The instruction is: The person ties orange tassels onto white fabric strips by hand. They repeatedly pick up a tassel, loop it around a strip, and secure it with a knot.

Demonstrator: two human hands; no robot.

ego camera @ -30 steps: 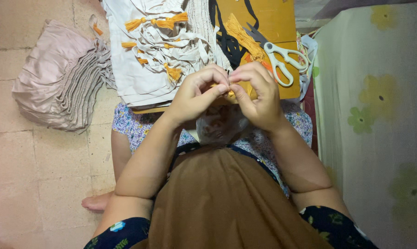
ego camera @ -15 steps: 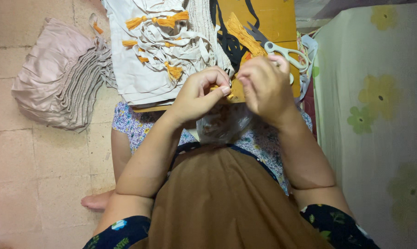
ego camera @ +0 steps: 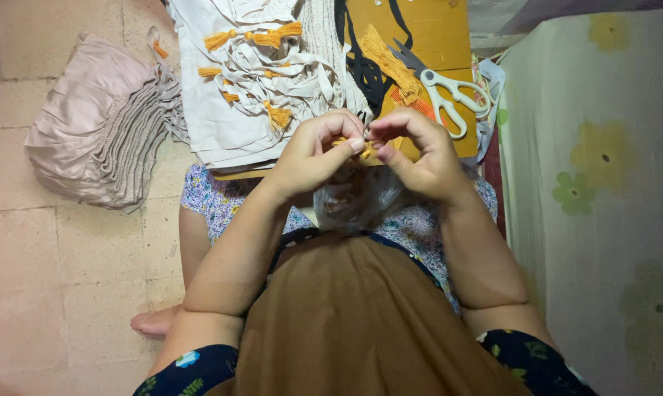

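Sitting over the pale tiled floor, we have a flat orange-brown wooden worktop across our lap. To our right hangs a light green cloth with faded yellow flowers. On the floor past the worktop's left edge lies a folded stack of dusty-pink pleated fabric. A pile of cream cloth strips tipped with orange tassels covers the worktop's left half, and black cords run down its middle. White-handled scissors lie near its right edge, just beside a loose bundle of orange thread. A crumpled clear plastic bag sits in our lap under our hands. At the worktop's near edge, our left hand and right hand meet fingertip to fingertip, both pinching a small orange tassel, mostly hidden between the fingers.
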